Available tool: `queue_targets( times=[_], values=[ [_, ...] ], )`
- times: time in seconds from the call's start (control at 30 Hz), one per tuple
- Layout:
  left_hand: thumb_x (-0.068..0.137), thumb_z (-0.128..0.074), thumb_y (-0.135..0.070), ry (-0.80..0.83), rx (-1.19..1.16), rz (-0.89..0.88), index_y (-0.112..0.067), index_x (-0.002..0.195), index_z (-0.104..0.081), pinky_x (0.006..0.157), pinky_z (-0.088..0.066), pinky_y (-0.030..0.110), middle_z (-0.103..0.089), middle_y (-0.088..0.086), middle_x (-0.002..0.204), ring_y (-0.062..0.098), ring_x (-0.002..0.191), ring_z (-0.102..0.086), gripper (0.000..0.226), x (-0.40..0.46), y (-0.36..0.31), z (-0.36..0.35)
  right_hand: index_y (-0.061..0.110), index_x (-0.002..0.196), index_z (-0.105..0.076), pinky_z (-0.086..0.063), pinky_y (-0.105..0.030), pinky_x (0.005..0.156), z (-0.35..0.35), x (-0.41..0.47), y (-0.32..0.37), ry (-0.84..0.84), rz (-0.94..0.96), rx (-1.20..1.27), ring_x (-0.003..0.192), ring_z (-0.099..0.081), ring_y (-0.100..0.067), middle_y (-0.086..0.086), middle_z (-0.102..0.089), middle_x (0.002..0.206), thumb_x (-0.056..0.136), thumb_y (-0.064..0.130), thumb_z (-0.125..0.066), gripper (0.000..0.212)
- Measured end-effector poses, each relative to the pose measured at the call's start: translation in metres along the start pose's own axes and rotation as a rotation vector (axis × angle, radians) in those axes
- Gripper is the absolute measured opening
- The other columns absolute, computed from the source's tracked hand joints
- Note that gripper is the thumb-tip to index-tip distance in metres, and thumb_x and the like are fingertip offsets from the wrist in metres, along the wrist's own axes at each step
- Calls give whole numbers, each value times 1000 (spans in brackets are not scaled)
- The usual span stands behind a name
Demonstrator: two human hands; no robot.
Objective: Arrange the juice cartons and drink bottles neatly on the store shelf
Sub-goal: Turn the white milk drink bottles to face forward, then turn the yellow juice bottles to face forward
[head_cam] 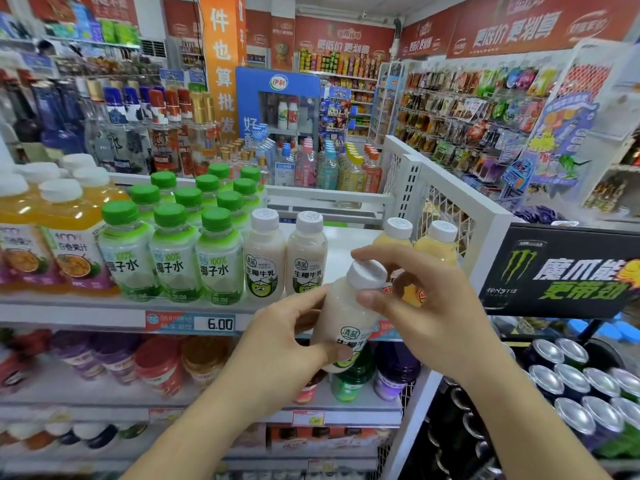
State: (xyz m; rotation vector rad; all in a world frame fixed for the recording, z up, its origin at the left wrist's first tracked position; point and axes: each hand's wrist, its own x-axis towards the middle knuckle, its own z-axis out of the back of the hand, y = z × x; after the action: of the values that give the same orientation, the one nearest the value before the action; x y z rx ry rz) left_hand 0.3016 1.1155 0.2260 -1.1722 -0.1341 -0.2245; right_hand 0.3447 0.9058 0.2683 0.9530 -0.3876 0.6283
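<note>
In front of the top shelf [104, 311], being gripped tilted: milk bottle [341, 318], left hand [280, 336] grasping its base, right hand [420, 306] pinching its white cap [366, 273].

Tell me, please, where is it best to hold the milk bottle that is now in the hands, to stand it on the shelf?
Probably round the body of the coconut milk bottle, coming from the front, as the left hand grips it low now. It is tilted; the right hand at the white cap can steer it upright into the free spot beside the two matching bottles.
</note>
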Motion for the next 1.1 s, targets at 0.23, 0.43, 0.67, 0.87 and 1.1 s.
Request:
queue_targets(
  times=[0.23,0.43,0.67,0.87,1.1],
  values=[
    [85,-82,-48,-288,467,-336,-33,150,-50,114,-26,13,-48,-18,141,-1,136,-43,74,42,-9,30,27,117,-78,-41,-12,73,3,42,-8,-160,28,-111,84,-59,0,29,-67,97,87,11,-86,34],
    [83,-52,-84,-190,856,-333,-30,167,-17,130,6,41,-21,-9,171,12,161,-9,106,91,-2,39,27,121,-77,-41,-21,92,-5,80,-24,-138,57,-322,109,-57,-14,37,-50,96,87,20,-86,36],
    [86,-58,-79,-210,938,-353,-22,165,-26,128,11,40,-29,-7,170,8,157,-22,102,95,12,35,30,123,-75,-42,-40,101,-16,95,-39,4,13,-448,124,-53,-24,27,-49,101,91,27,-83,33],
    [86,-64,-74,-202,972,-327,-22,165,-26,129,10,41,-29,-8,170,9,158,-22,102,97,13,34,39,130,-67,-43,-38,101,-11,96,-39,115,-143,-490,130,-49,-25,1,-58,131,94,35,-78,37],
    [87,-61,-73,-195,948,-318,-24,165,-26,129,11,38,-28,-10,170,9,159,-20,98,96,12,35,32,155,-48,-28,-45,125,19,92,-39,218,-70,-692,149,-34,-22,7,-56,151,94,45,-75,68]
  ],
)
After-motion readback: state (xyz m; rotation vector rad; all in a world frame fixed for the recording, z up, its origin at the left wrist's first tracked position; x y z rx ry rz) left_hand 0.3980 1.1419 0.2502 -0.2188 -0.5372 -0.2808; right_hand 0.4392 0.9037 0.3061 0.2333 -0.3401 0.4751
